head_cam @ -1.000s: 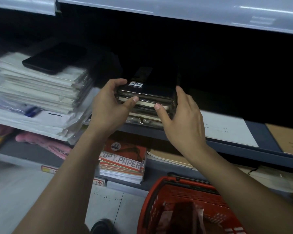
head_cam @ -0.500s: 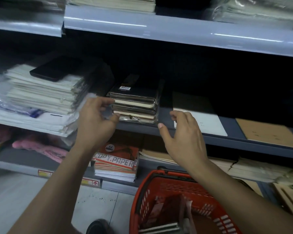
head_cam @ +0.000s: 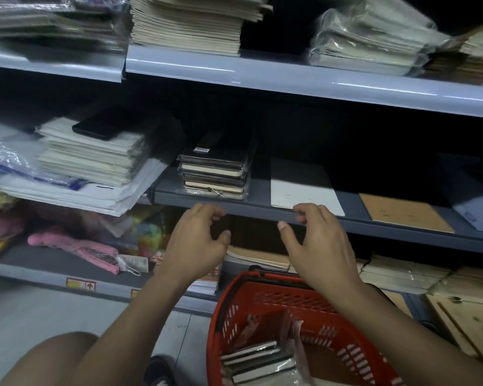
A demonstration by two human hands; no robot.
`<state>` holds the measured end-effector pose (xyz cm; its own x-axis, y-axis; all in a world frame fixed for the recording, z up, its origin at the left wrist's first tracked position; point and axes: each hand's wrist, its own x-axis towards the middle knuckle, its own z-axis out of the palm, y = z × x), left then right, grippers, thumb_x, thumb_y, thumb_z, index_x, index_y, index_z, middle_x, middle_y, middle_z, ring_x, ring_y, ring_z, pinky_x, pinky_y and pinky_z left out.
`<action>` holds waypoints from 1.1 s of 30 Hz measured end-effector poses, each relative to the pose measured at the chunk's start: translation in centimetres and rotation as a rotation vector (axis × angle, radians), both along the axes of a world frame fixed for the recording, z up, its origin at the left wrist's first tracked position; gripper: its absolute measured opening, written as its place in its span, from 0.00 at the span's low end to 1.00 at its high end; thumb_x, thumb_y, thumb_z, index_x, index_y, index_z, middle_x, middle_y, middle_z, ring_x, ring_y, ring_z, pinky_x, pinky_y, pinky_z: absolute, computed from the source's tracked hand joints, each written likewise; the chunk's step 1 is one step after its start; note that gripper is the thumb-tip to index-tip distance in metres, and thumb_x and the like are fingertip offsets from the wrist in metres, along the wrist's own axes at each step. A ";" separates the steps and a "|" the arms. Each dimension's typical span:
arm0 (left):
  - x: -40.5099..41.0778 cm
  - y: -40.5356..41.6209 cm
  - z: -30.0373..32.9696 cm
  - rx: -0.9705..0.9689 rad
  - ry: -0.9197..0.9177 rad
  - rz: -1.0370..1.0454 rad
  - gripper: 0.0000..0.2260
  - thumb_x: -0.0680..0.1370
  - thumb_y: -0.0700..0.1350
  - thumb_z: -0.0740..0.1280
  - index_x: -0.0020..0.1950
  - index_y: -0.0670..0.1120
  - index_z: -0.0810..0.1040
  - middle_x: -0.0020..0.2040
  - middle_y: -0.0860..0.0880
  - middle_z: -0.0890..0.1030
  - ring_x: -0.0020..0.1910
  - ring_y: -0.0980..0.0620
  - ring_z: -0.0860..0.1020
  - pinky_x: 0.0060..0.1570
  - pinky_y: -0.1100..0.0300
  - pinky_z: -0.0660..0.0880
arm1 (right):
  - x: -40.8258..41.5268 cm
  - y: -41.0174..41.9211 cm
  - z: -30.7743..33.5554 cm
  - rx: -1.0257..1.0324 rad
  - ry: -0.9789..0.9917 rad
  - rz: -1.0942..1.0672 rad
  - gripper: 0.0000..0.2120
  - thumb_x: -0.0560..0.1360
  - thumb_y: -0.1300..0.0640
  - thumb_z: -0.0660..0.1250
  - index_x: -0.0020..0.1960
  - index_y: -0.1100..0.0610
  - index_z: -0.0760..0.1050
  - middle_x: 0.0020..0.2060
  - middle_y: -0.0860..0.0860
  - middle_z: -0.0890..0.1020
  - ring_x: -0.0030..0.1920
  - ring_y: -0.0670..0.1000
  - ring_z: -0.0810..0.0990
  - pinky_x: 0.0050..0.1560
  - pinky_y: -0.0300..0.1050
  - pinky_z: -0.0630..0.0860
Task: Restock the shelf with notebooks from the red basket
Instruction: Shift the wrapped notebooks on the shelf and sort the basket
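Note:
A stack of dark plastic-wrapped notebooks rests on the grey middle shelf, a barcode label on top. My left hand and my right hand hover in front of the shelf edge, below the stack, fingers curled and apart, holding nothing. The red basket stands on the floor under my right arm. Several wrapped notebooks lie inside it.
A tall pile of white pads with a black phone-like slab on top sits left of the stack. A white sheet and a brown notebook lie to the right. Upper shelf overhangs. Pink items fill the lower shelf.
Both hands let go of the notebook stack and drew back and down from the shelf. The stack stays on the shelf. The view pulled back and tilted up.

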<state>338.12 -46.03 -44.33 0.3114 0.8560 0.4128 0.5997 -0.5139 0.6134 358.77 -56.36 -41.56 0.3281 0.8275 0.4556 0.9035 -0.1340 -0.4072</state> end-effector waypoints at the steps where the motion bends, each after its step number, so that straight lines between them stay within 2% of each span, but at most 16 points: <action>1: 0.1 -0.2 -0.2 -0.005 0.011 -0.008 0.17 0.75 0.48 0.73 0.63 0.49 0.79 0.55 0.55 0.77 0.55 0.55 0.75 0.56 0.55 0.77 | 0.1 -0.3 0.0 0.001 -0.001 -0.001 0.21 0.81 0.41 0.63 0.68 0.51 0.73 0.58 0.46 0.77 0.60 0.47 0.77 0.53 0.43 0.73; 4: 0.5 -1.0 -0.5 -0.023 0.049 -0.033 0.17 0.75 0.49 0.72 0.63 0.51 0.79 0.54 0.57 0.77 0.56 0.56 0.75 0.56 0.53 0.77 | 0.7 -1.5 0.1 -0.003 -0.003 -0.015 0.21 0.81 0.41 0.63 0.68 0.51 0.73 0.57 0.45 0.77 0.59 0.46 0.77 0.51 0.42 0.71; 10: 1.8 -2.2 -1.3 -0.097 0.111 -0.094 0.18 0.76 0.48 0.71 0.66 0.51 0.76 0.54 0.57 0.76 0.51 0.57 0.77 0.52 0.56 0.78 | 2.0 -3.4 -1.3 -0.034 -0.001 -0.034 0.19 0.81 0.42 0.65 0.66 0.51 0.75 0.54 0.45 0.78 0.56 0.46 0.77 0.50 0.41 0.71; 13: 2.7 -2.4 -2.0 -0.115 0.174 -0.122 0.19 0.77 0.49 0.70 0.67 0.52 0.75 0.55 0.56 0.76 0.53 0.58 0.76 0.53 0.59 0.76 | 2.6 -3.7 -2.5 -0.062 -0.003 -0.044 0.19 0.81 0.42 0.65 0.66 0.51 0.75 0.53 0.45 0.78 0.55 0.44 0.76 0.49 0.40 0.70; 15: 3.2 -2.4 -2.4 -0.144 0.196 -0.141 0.18 0.78 0.49 0.69 0.68 0.52 0.75 0.57 0.55 0.77 0.55 0.56 0.77 0.55 0.56 0.77 | 3.0 -3.9 -3.5 -0.085 0.008 -0.039 0.19 0.81 0.42 0.64 0.66 0.51 0.76 0.53 0.45 0.78 0.55 0.45 0.75 0.48 0.40 0.70; 18: 4.0 -2.1 -3.4 -0.182 0.230 -0.167 0.17 0.78 0.50 0.68 0.66 0.52 0.75 0.58 0.54 0.78 0.57 0.55 0.78 0.55 0.54 0.78 | 3.7 -3.9 -5.4 -0.135 0.022 -0.040 0.18 0.81 0.42 0.64 0.66 0.51 0.76 0.52 0.45 0.78 0.55 0.47 0.76 0.49 0.42 0.73; 21: 4.8 -1.8 -4.5 -0.209 0.275 -0.188 0.18 0.78 0.49 0.68 0.67 0.51 0.75 0.59 0.53 0.78 0.57 0.54 0.78 0.54 0.56 0.78 | 4.2 -4.0 -7.3 -0.177 0.035 -0.040 0.18 0.80 0.42 0.65 0.65 0.51 0.76 0.54 0.46 0.79 0.57 0.49 0.78 0.52 0.45 0.78; 26: 6.6 -1.6 -7.0 -0.264 0.360 -0.236 0.15 0.78 0.50 0.67 0.64 0.51 0.75 0.59 0.51 0.78 0.56 0.51 0.79 0.53 0.55 0.78 | 5.0 -4.2 -10.7 -0.308 0.081 -0.027 0.17 0.80 0.44 0.65 0.65 0.50 0.77 0.54 0.46 0.79 0.55 0.48 0.78 0.47 0.42 0.77; 28: 7.5 -1.8 -8.2 -0.313 0.391 -0.270 0.14 0.77 0.49 0.67 0.62 0.51 0.76 0.58 0.50 0.79 0.55 0.51 0.79 0.54 0.53 0.79 | 5.3 -3.9 -12.3 -0.395 0.132 -0.031 0.15 0.80 0.44 0.65 0.63 0.49 0.77 0.54 0.45 0.79 0.54 0.48 0.79 0.49 0.45 0.79; 30: 8.4 -2.0 -9.5 -0.360 0.434 -0.302 0.12 0.77 0.46 0.66 0.61 0.50 0.78 0.55 0.50 0.81 0.53 0.50 0.81 0.52 0.57 0.78 | 5.5 -3.6 -13.9 -0.488 0.209 -0.044 0.12 0.79 0.43 0.66 0.58 0.47 0.79 0.52 0.45 0.82 0.51 0.47 0.82 0.50 0.47 0.81; 33: 9.4 -2.5 -11.4 -0.489 0.508 -0.359 0.08 0.79 0.42 0.65 0.55 0.51 0.79 0.50 0.52 0.82 0.52 0.50 0.82 0.48 0.62 0.74 | 5.6 -3.4 -16.2 -0.649 0.343 -0.044 0.09 0.79 0.44 0.67 0.54 0.47 0.81 0.43 0.43 0.85 0.39 0.44 0.83 0.42 0.45 0.82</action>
<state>347.51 -48.56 -55.77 0.6524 0.7151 -0.2510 0.7156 -0.4721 0.5148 364.36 -59.76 -57.81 0.4029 0.8787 -0.2562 0.7276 -0.4773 -0.4928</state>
